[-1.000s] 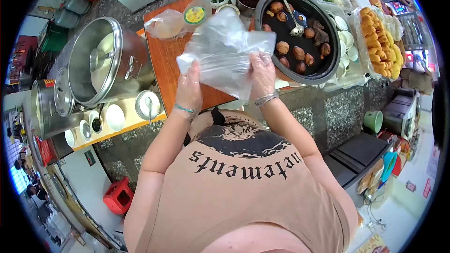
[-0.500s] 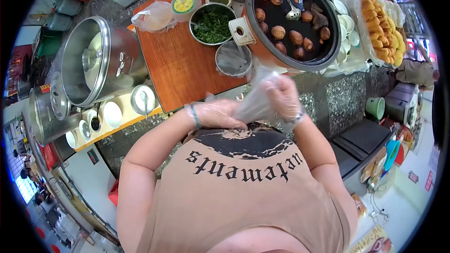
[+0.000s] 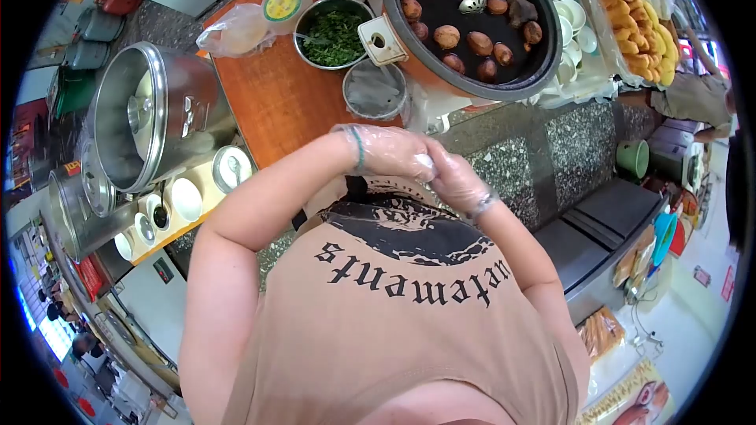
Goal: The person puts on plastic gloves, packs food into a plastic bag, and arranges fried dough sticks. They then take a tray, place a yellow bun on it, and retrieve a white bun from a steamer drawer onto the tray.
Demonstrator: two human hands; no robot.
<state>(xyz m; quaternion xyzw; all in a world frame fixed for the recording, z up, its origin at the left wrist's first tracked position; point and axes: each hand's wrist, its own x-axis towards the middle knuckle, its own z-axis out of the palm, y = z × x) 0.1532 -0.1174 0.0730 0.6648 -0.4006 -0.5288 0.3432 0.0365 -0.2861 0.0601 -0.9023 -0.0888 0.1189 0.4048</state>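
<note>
My left hand point(image 3: 391, 153) and my right hand point(image 3: 459, 181), both in thin clear plastic gloves, meet in front of my chest. Their fingers are closed against each other around a small whitish bit point(image 3: 426, 167), too hidden to name. Just beyond them, at the table edge, stands a bowl covered with clear plastic point(image 3: 375, 90). Farther off are a steel bowl of chopped greens point(image 3: 334, 33) and a large dark pot point(image 3: 465, 93) of brown eggs in dark liquid, with a slotted ladle point(image 3: 472, 1).
On the left stand a tall steel pot point(image 3: 154, 118) and white bowls point(image 3: 187, 200). The wooden table point(image 3: 260, 102) bears plastic bags point(image 3: 240, 30). Fried dough sticks point(image 3: 622, 12) and stacked dishes point(image 3: 573, 12) lie at the right. A person point(image 3: 691, 97) is at the far right.
My hands have come together and moved slightly up in the view. The clear plastic bag that was spread between them no longer shows there. The view has shifted a little.
</note>
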